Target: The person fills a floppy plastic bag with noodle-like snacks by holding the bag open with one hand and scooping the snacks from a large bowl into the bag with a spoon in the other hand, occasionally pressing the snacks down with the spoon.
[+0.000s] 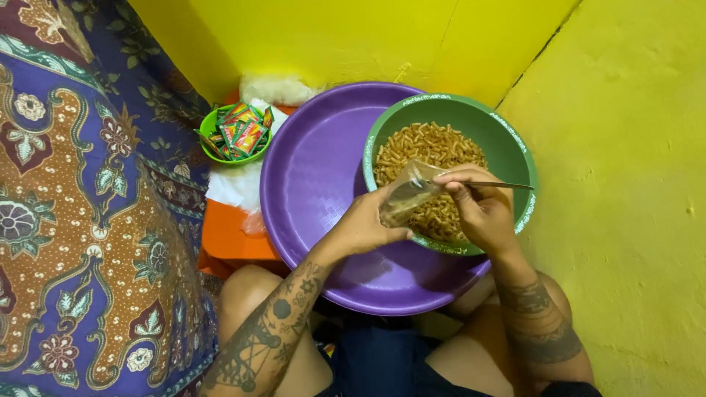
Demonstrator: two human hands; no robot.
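The left hand point(368, 224) grasps a clear bag point(408, 197) over the green bowl point(515, 158); the right hand point(478, 209) grips a spoon point(500, 185). Filling step: the spoon must tip into the bag's mouth.

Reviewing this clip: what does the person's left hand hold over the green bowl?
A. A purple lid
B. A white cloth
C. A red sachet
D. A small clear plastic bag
D: the left hand pinches a small clear plastic bag open above the green bowl of snack pieces, while the right hand holds a thin metal utensil at the bag's mouth.
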